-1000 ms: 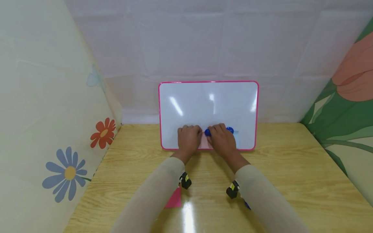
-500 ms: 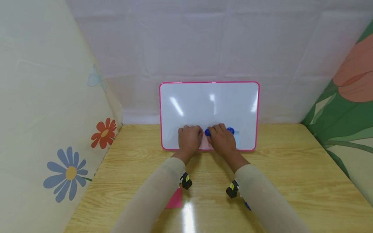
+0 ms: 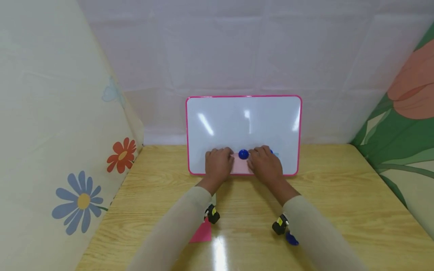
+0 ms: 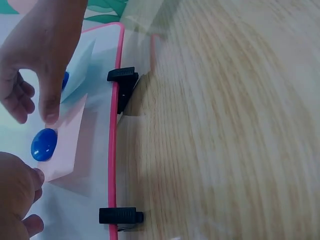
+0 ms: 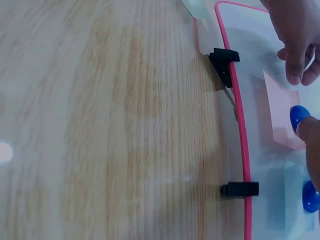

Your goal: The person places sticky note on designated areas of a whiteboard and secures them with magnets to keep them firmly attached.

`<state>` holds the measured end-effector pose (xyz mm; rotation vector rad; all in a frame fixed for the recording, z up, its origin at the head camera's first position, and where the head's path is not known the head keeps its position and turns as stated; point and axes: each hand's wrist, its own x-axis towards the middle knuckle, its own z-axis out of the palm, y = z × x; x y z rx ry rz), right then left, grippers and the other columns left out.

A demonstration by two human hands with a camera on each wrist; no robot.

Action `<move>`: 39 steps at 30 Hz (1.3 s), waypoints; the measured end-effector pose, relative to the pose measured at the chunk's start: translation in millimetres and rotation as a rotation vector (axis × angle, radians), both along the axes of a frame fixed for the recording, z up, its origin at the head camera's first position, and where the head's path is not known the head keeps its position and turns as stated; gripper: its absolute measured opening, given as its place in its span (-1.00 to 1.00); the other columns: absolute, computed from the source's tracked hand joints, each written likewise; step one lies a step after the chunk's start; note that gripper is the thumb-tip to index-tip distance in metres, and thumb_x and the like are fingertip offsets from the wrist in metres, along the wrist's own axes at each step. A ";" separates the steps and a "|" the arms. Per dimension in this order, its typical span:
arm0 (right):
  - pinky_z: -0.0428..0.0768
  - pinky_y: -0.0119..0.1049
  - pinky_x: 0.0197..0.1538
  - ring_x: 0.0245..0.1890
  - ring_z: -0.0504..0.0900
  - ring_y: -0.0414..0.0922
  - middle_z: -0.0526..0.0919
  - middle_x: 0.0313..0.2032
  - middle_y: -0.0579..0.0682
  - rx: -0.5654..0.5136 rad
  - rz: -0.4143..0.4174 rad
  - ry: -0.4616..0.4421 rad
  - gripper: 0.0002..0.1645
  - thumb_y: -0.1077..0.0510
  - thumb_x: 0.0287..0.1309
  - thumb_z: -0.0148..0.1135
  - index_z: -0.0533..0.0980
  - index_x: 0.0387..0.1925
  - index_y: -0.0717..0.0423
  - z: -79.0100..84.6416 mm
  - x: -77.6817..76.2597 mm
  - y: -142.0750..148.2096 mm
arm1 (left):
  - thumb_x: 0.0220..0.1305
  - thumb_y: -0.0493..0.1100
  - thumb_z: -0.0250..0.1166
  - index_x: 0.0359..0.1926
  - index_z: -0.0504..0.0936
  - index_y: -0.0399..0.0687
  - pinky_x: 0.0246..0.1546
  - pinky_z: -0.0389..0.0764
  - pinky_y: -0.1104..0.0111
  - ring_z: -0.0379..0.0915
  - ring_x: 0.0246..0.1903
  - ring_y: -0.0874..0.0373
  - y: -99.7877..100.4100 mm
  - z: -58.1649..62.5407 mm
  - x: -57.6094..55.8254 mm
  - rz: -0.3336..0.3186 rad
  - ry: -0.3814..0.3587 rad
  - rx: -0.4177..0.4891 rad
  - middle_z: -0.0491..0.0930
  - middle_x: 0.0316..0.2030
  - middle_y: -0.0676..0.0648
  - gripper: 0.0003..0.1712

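Observation:
A pink sticky note stands against the lower middle of the whiteboard, with a round blue magnet on its top edge. My left hand is by the note's left edge, fingers loosely bent; in the left wrist view a fingertip reaches the note's corner. My right hand is just right of the magnet, its fingers loosely bent and its thumb close to it. The right hand partly hides a light blue note with another blue magnet.
The pink-framed board stands on black clip feet on the wooden table. A bright pink note lies under the left forearm, and another blue magnet sits beside the right forearm. A white sheet hangs behind.
My right hand has drawn away to the right from the blue magnet, which now shows fully on the pink note. My left hand has shifted slightly left.

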<state>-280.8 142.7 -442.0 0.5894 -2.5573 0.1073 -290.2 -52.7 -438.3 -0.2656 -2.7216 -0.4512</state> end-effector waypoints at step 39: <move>0.65 -0.10 -0.20 0.04 0.56 0.08 0.66 -0.03 0.06 -0.107 0.045 -0.098 -0.55 -0.07 0.23 0.43 0.62 0.03 0.11 -11.7 69.2 56.4 | 0.27 -0.02 0.48 -0.13 0.76 0.00 -0.14 0.51 0.04 0.63 -0.21 0.02 -68.3 -0.4 77.7 -0.133 -0.112 0.037 0.75 -0.26 0.08 -0.77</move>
